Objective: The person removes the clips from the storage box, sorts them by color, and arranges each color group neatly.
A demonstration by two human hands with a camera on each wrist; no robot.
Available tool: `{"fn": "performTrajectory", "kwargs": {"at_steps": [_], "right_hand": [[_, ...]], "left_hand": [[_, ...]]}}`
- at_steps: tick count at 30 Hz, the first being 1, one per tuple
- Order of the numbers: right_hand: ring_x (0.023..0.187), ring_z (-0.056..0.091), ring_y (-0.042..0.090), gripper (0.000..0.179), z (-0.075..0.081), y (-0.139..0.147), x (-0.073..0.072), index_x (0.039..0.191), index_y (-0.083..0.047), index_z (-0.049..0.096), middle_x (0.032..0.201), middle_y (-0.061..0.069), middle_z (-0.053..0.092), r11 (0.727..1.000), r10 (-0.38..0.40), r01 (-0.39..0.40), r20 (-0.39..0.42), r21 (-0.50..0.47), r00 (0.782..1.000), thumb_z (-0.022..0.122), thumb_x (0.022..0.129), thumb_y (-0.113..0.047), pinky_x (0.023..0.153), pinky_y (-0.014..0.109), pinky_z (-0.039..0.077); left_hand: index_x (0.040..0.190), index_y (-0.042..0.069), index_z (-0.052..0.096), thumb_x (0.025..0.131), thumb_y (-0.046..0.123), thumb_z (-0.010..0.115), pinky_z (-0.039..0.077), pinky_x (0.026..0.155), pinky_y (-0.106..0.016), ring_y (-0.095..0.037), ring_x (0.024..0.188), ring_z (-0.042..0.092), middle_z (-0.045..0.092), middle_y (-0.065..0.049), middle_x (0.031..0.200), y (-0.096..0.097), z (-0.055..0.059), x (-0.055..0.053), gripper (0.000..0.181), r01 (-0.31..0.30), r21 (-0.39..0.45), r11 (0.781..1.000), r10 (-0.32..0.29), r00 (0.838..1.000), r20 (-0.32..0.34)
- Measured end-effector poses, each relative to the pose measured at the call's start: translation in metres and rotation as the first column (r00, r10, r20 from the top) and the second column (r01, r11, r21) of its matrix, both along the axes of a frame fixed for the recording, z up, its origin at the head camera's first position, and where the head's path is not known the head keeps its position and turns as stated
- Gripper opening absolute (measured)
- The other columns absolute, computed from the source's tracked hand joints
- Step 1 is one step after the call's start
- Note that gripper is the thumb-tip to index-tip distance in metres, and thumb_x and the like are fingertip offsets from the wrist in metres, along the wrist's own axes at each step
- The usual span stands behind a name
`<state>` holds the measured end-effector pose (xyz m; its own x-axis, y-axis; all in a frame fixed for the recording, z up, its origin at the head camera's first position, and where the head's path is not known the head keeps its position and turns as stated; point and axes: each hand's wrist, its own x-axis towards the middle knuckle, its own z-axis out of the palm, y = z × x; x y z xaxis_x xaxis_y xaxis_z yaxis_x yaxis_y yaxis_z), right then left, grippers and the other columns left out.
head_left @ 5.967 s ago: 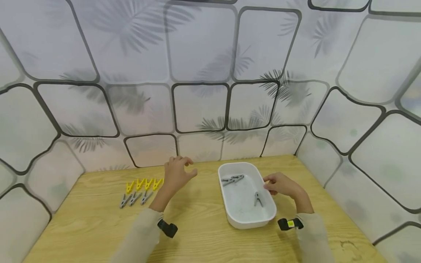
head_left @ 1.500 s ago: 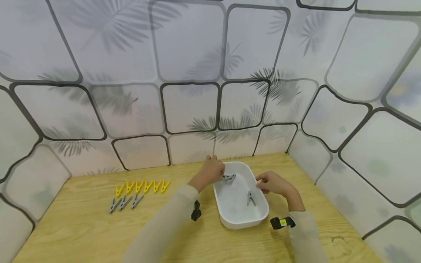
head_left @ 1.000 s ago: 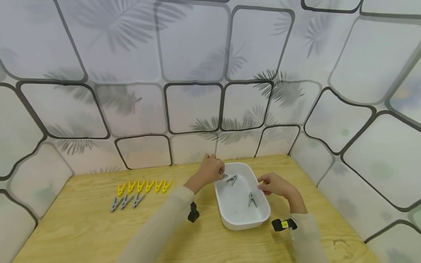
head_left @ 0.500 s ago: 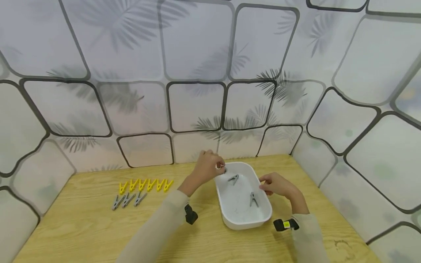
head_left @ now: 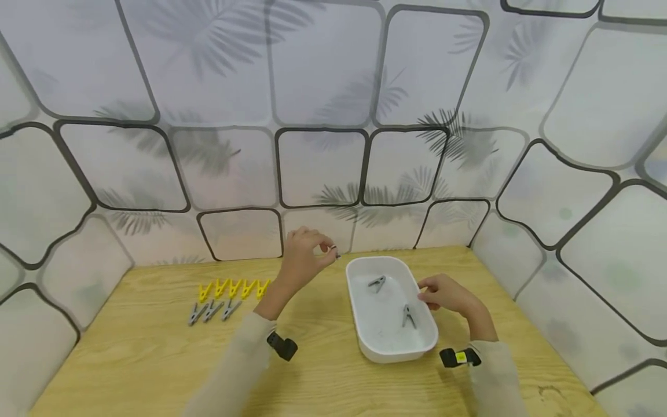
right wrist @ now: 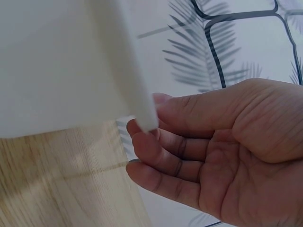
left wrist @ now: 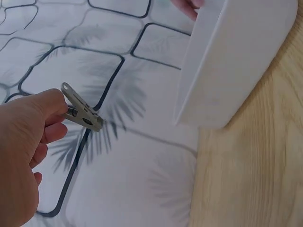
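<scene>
My left hand (head_left: 301,258) pinches a grey clothespin (left wrist: 84,111) between thumb and fingers, raised above the table to the left of a white plastic tub (head_left: 383,353). In the left wrist view the clothespin sticks out past the fingertips, its far end pointing away from the hand. My right hand (head_left: 447,292) grips the tub's right rim, with the thumb and curled fingers around the edge (right wrist: 142,111) in the right wrist view. Inside the tub lie two grey clothespins, one toward the back (head_left: 377,283) and one toward the front (head_left: 409,316).
On the left of the wooden table (head_left: 156,359), a row of yellow clothespins (head_left: 234,288) lies behind a row of three grey clothespins (head_left: 212,311). The left forearm is close to the rows' right end. A patterned wall covering (head_left: 323,168) rises behind the table and along its sides.
My left hand was empty six seconds ago, then reached into the tub's back left. It has since lifted a grey clothespin out and moved left. My right hand has stayed on the rim.
</scene>
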<state>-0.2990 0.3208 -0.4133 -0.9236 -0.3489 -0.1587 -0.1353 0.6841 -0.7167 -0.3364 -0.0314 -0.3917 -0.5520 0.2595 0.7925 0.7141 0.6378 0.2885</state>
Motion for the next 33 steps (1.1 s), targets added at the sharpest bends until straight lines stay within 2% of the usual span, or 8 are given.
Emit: {"fn": "performTrajectory", "kwargs": {"at_steps": [6, 10, 16, 18, 22, 25, 29, 33], "right_hand": [[0.065, 0.054, 0.016, 0.031, -0.002, 0.002, 0.002, 0.123, 0.014, 0.063, 0.069, 0.003, 0.06, 1.0, 0.007, -0.007, 0.008, -0.013, 1.0, 0.061, 0.098, -0.004, 0.064, 0.034, 0.049], [0.067, 0.056, 0.017, 0.032, -0.004, 0.004, 0.005, 0.122, 0.016, 0.063, 0.07, 0.005, 0.062, 1.0, 0.011, -0.011, 0.008, -0.024, 1.0, 0.061, 0.097, -0.003, 0.065, 0.034, 0.051], [0.068, 0.057, 0.016, 0.033, -0.005, 0.01, 0.006, 0.123, 0.017, 0.061, 0.071, 0.003, 0.063, 1.0, 0.009, -0.009, 0.005, -0.024, 1.0, 0.06, 0.097, -0.003, 0.065, 0.032, 0.051], [0.068, 0.058, 0.016, 0.033, -0.005, 0.011, 0.005, 0.123, 0.017, 0.061, 0.072, 0.004, 0.064, 1.0, 0.009, -0.009, 0.0, -0.019, 1.0, 0.06, 0.097, -0.003, 0.065, 0.032, 0.052], [0.069, 0.059, 0.016, 0.033, -0.004, 0.012, 0.003, 0.124, 0.016, 0.061, 0.075, 0.005, 0.066, 1.0, 0.006, -0.006, 0.002, -0.013, 1.0, 0.06, 0.098, -0.004, 0.066, 0.033, 0.053], [0.07, 0.059, 0.016, 0.033, -0.004, 0.01, 0.002, 0.124, 0.016, 0.061, 0.076, 0.005, 0.067, 1.0, 0.006, -0.006, 0.008, -0.013, 1.0, 0.06, 0.098, -0.005, 0.067, 0.033, 0.054], [0.069, 0.059, 0.016, 0.033, -0.003, 0.007, 0.002, 0.124, 0.016, 0.061, 0.074, 0.004, 0.065, 1.0, 0.015, -0.015, 0.006, -0.015, 1.0, 0.06, 0.098, -0.004, 0.067, 0.032, 0.053], [0.069, 0.058, 0.016, 0.033, -0.001, 0.003, 0.001, 0.124, 0.016, 0.061, 0.072, 0.004, 0.064, 0.999, 0.024, -0.024, 0.0, -0.022, 1.0, 0.06, 0.098, -0.004, 0.066, 0.032, 0.052]], "left_hand": [[0.083, 0.011, 0.077, 0.082, 0.013, 0.082, 0.041, 0.083, -0.053, -0.023, 0.073, 0.052, 0.068, -0.003, 0.073, -0.036, -0.002, 0.008, 0.005, -0.055, 0.045, 0.997, 0.056, 0.998, -0.03], [0.08, 0.009, 0.075, 0.08, 0.012, 0.083, 0.042, 0.086, -0.056, -0.029, 0.078, 0.057, 0.069, -0.006, 0.078, -0.064, -0.004, 0.015, 0.008, -0.11, 0.088, 0.99, 0.114, 0.992, -0.05], [0.077, 0.006, 0.071, 0.078, 0.009, 0.081, 0.038, 0.078, -0.055, -0.035, 0.082, 0.056, 0.07, -0.01, 0.082, -0.101, -0.005, 0.023, 0.011, -0.23, 0.097, 0.968, 0.236, 0.97, -0.056], [0.074, 0.005, 0.069, 0.078, 0.008, 0.08, 0.038, 0.08, -0.057, -0.036, 0.082, 0.055, 0.069, -0.011, 0.081, -0.11, -0.006, 0.027, 0.012, -0.269, 0.089, 0.959, 0.274, 0.961, -0.041], [0.073, 0.006, 0.068, 0.078, 0.01, 0.079, 0.038, 0.086, -0.06, -0.036, 0.082, 0.053, 0.067, -0.011, 0.08, -0.125, -0.01, 0.037, 0.013, -0.356, 0.03, 0.934, 0.354, 0.933, 0.066], [0.071, 0.009, 0.067, 0.078, 0.013, 0.079, 0.038, 0.087, -0.061, -0.034, 0.08, 0.051, 0.065, -0.009, 0.078, -0.133, -0.017, 0.045, 0.015, -0.409, -0.049, 0.911, 0.411, 0.897, 0.164], [0.069, 0.011, 0.065, 0.079, 0.015, 0.078, 0.037, 0.087, -0.061, -0.033, 0.079, 0.051, 0.064, -0.008, 0.077, -0.139, -0.028, 0.055, 0.016, -0.429, -0.119, 0.895, 0.445, 0.863, 0.239], [0.07, 0.013, 0.064, 0.079, 0.018, 0.079, 0.036, 0.086, -0.059, -0.033, 0.084, 0.053, 0.066, -0.008, 0.082, -0.142, -0.04, 0.061, 0.018, -0.449, -0.159, 0.879, 0.476, 0.834, 0.278]]}}
